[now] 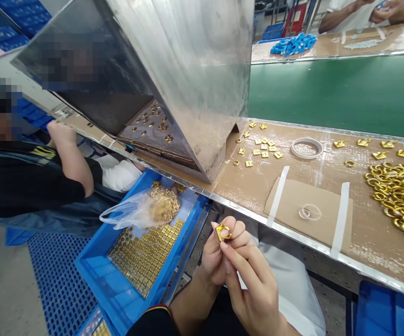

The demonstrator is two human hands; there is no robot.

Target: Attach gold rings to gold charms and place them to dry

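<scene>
The left hand [213, 256] and right hand [254, 273] are pinching a gold piece [220, 233] between them, near the blue tray [109, 280], while yellow lettering [44, 152], not clearly readable, is showing on another person's dark top [23, 184].

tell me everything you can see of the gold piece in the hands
The gold piece is small and shiny, metallic-looking, with a squarish, flat-looking part and a curved, ring-like part beside it. It is held tilted in the air, off the near edge of the workbench, pinched in the fingertips of the left hand while the right hand's fingertips meet its lower side. Fingers hide some of it, and finer details are too small to tell.
</scene>
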